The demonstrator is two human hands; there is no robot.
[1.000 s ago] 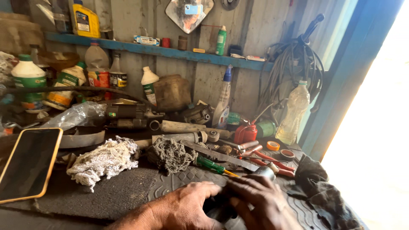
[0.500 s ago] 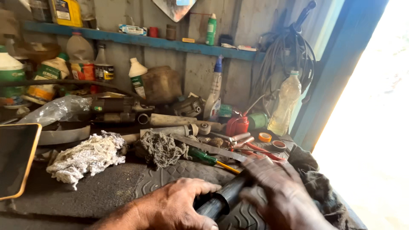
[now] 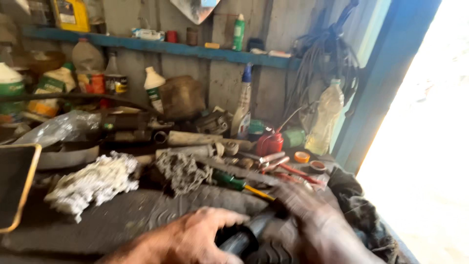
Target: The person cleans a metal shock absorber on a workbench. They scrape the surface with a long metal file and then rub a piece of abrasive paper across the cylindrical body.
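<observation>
Cylinder (image 3: 242, 238), dark and glossy, is lying low on the bench between both hands, over a ribbed tyre piece (image 3: 205, 200). Compared with a second ago it is showing more: then it was nearly buried under the palms, now its rounded end is poking out. Left hand (image 3: 195, 239) is curling over its near end, grasping it. Right hand (image 3: 312, 225) is blurring with motion and sliding over the far end; whether it is clenching I cannot tell. So the hands are working along the part rather than letting go. Beyond are lying a green screwdriver (image 3: 234, 182), a white rag (image 3: 93, 182) and red pliers (image 3: 298, 172).
</observation>
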